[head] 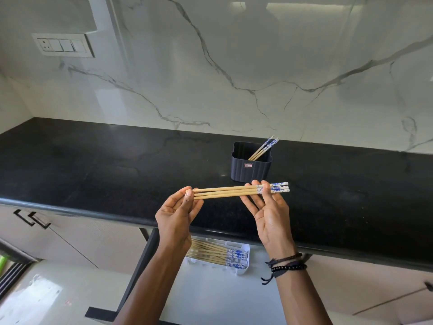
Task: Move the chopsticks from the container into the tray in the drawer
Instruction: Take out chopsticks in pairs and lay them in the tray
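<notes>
Black granite counter [93,160], frame centre: left hand [174,221] and right hand [269,214] pinch a chopsticks [229,192] bundle level below the dark container [250,170], red label unreadable; more fill the white tray [243,270], lower centre

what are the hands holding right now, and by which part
A bundle of chopsticks, held level: the left hand pinches the plain tips, the right hand grips near the blue-patterned ends.

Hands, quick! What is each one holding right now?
Left hand: pinches the plain ends of the chopsticks.
Right hand: grips the same chopsticks near their blue patterned ends.
</notes>
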